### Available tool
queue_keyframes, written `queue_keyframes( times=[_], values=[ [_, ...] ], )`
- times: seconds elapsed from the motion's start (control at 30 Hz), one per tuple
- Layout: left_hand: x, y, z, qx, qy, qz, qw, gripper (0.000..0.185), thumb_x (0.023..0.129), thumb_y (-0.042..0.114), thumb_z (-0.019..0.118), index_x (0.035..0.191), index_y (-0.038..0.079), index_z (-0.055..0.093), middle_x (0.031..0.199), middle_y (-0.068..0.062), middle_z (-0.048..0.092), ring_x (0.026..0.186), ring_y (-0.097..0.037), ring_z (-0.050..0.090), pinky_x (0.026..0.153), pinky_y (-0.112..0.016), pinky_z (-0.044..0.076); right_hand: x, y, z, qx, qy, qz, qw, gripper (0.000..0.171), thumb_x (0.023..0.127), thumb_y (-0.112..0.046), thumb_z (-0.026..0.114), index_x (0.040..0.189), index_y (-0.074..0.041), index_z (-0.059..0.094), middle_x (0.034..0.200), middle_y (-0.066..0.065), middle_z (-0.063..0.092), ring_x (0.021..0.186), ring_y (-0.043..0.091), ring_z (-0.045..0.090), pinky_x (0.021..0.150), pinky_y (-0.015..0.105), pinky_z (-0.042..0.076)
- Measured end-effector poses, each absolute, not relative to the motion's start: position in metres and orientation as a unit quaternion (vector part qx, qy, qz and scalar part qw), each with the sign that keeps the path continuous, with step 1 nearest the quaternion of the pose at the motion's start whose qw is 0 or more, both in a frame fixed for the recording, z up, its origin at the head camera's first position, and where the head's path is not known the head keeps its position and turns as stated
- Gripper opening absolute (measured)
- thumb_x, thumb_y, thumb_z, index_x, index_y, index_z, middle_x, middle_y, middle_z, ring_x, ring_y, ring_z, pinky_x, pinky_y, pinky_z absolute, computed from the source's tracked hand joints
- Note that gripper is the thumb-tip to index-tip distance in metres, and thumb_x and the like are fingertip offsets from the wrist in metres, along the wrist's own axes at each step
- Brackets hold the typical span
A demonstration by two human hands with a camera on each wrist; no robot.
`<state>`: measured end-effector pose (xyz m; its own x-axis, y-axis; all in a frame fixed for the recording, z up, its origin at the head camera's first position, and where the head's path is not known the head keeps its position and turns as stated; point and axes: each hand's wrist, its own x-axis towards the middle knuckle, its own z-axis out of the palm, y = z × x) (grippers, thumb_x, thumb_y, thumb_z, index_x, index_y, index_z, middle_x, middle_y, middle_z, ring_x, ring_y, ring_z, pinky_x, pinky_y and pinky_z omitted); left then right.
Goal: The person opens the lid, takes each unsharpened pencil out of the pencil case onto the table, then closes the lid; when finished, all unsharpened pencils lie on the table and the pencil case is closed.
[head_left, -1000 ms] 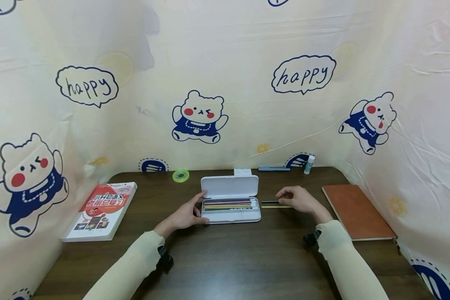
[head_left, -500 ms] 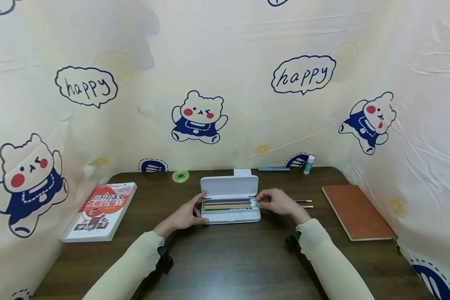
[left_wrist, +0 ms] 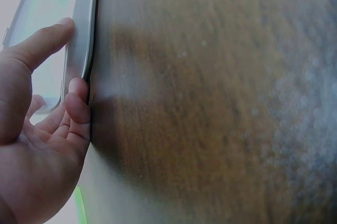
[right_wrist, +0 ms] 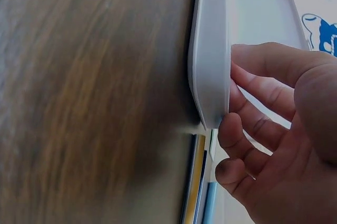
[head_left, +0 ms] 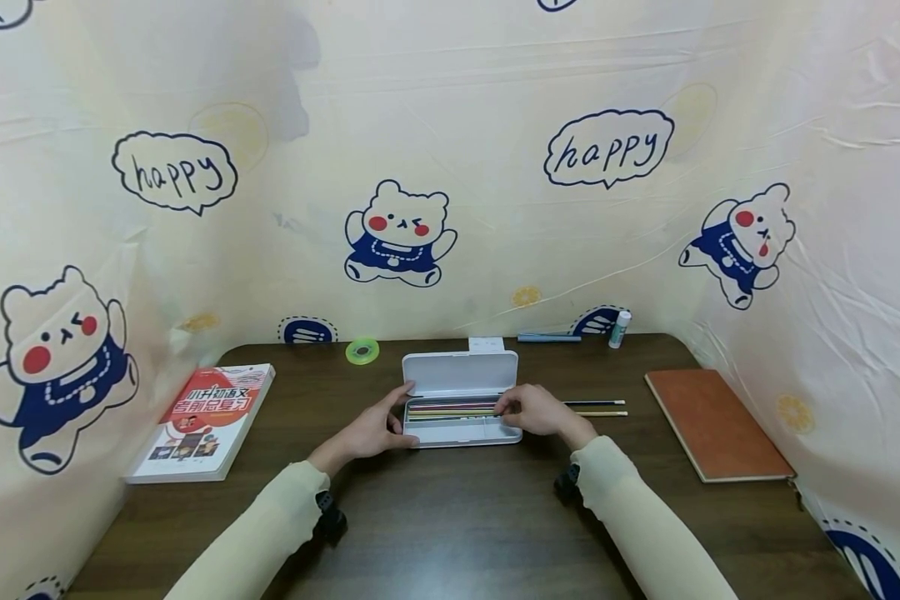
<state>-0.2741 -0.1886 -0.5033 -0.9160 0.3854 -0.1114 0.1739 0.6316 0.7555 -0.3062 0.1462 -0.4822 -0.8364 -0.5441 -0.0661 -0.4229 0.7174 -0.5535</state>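
Observation:
A white pencil case [head_left: 453,433] lies at the middle of the table with its lid [head_left: 457,373] raised. Several coloured pencils [head_left: 450,410] lie side by side in its rear compartment. My left hand [head_left: 375,427] grips the case's left end; in the left wrist view, its thumb [left_wrist: 50,41] lies along the case side. At the right end, my right hand [head_left: 540,410] reaches over the rim with thumb and fingers curled towards the pencil ends. The rim hides its fingertips in the right wrist view. A dark pencil [head_left: 600,402] and a yellow pencil [head_left: 607,413] lie beside the case.
A book [head_left: 202,425] lies at the left, a brown notebook [head_left: 716,425] at the right. Along the back edge are a green tape roll [head_left: 362,351], a small white box [head_left: 486,344], a blue pen [head_left: 548,338] and a glue stick [head_left: 619,330].
My right hand has moved left from over the two loose pencils to the right end of the case, uncovering their right ends. The left hand and the case have stayed put.

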Motion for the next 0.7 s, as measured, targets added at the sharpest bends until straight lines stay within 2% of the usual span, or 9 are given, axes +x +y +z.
queue_keyframes(
  times=[0.17, 0.7],
  values=[
    [-0.2744, -0.1891, -0.5035, 0.159, 0.895, 0.396, 0.131, 0.1, 0.084, 0.026, 0.082, 0.16, 0.021, 0.018, 0.146, -0.014, 0.049, 0.081, -0.012, 0.058, 0.068, -0.024, 0.048, -0.3074, 0.1427, -0.4847, -0.273, 0.922, -0.256, 0.102, 0.011, 0.09, -0.009, 0.071, 0.095, -0.018, 0.075, 0.086, -0.006, 0.067, 0.08, 0.011, 0.054, 0.078, 0.031, 0.046],
    [-0.2756, -0.1901, -0.5039, 0.162, 0.892, 0.401, 0.131, 0.1, 0.083, 0.026, 0.082, 0.16, 0.021, 0.019, 0.147, -0.015, 0.048, 0.081, -0.012, 0.058, 0.067, -0.025, 0.048, -0.3088, 0.1355, -0.4808, -0.247, 0.928, -0.257, 0.109, 0.01, 0.089, -0.008, 0.073, 0.089, -0.018, 0.074, 0.081, -0.006, 0.065, 0.077, 0.011, 0.053, 0.074, 0.029, 0.045]
  ],
)
